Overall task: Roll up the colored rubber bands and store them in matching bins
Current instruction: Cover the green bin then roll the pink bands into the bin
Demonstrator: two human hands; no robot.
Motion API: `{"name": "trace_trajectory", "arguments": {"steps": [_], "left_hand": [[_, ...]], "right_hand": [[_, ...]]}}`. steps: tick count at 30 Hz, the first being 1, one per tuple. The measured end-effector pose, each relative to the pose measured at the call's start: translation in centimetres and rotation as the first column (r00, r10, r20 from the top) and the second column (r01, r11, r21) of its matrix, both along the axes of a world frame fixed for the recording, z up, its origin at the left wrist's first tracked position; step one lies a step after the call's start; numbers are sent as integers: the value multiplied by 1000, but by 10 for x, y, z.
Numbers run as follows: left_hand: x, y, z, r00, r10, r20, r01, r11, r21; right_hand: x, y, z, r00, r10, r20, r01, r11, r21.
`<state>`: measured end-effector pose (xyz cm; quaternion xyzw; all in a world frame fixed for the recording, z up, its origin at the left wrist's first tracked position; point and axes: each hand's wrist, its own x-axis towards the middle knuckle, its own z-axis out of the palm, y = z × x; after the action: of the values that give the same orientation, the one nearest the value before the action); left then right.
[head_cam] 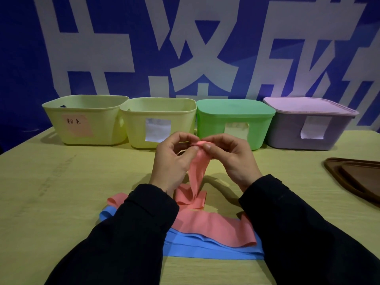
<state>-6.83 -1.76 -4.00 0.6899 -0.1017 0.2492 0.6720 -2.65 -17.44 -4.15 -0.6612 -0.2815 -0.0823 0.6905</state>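
Looking at where things stand, this is pretty much the very start of the job. Both hands are up above the table pinching the top end of the pink band (197, 167), the left hand (174, 159) and right hand (230, 157) with fingers curled in tight on it, just getting the first tiny turn of a roll going. Most of that band hangs down and sprawls loose on the near part of the table (61, 192), lying over the blue band (205, 246), which is totally untouched and flat. At the far edge sit four bins: the pink-labelled bin (82, 120) far left and the second yellow bin (158, 122) are open, the green bin (234, 122) and purple bin (308, 122) have lids on. Can't see inside any of them, so I'd guess nothing's stored yet. Both bands left to do.
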Motion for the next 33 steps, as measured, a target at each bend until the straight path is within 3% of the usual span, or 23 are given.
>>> {"name": "trace_trajectory", "arguments": {"steps": [6,11,17,22,25,28,33], "left_hand": [[-3,0,2,999,-33,-18,32,999,-30],[-2,0,0,1000,8,-3,-8,1000,10],[-4,-1,3,1000,-7,-1,7,1000,17],[-6,2,3,977,196,81,-205,970,129],[-10,0,6,988,131,86,-145,972,186],[-13,-7,11,998,-52,-47,54,998,43],[-7,-1,10,996,-42,-80,32,992,-121]], "right_hand": [[1,-3,2,999,-16,40,14,999,39],[0,-3,1,998,-39,51,40,999,-23],[-2,-4,1,999,6,-50,-4,1000,26],[0,-4,3,984,-153,89,148,987,58],[-3,-5,5,932,-265,249,262,964,44],[-12,2,5,889,-279,362,304,953,-13],[-19,9,3,893,-232,385,306,941,-143]]}}
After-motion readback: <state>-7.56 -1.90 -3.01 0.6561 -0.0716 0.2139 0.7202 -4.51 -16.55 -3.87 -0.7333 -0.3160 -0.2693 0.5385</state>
